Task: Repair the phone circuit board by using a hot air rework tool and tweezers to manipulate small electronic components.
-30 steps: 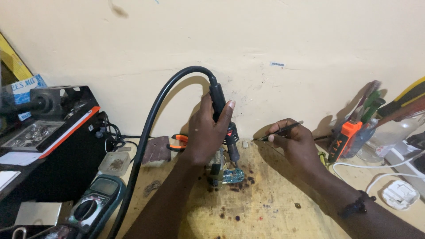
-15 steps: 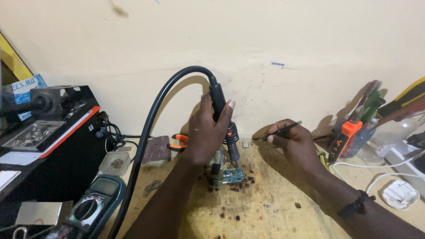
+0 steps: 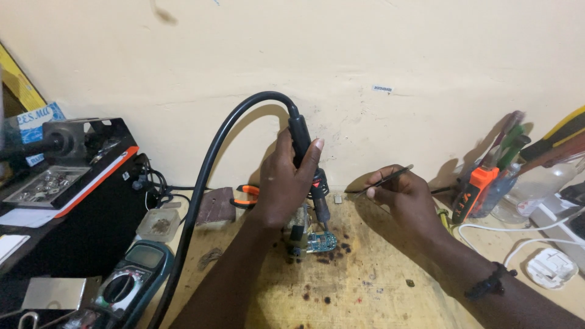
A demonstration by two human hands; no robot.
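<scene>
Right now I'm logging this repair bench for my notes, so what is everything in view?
hot air tool: one, black with a thick black hose, upright in the left hand, nozzle just over the board
circuit board: one, small, bluish, bench centre
tweezers: one, dark and thin, in the right hand
pliers: one, orange handles, behind the left hand
multimeter: one, dark teal, lower left
black station box: one, orange trim, far left
tool holder: one, orange and black tools, by the wall at right
white plug: one, far right
wooden bench: one, stained with dark spots
left hand: gripping the tool
right hand: pinching the tweezers, a black band on its wrist
</scene>
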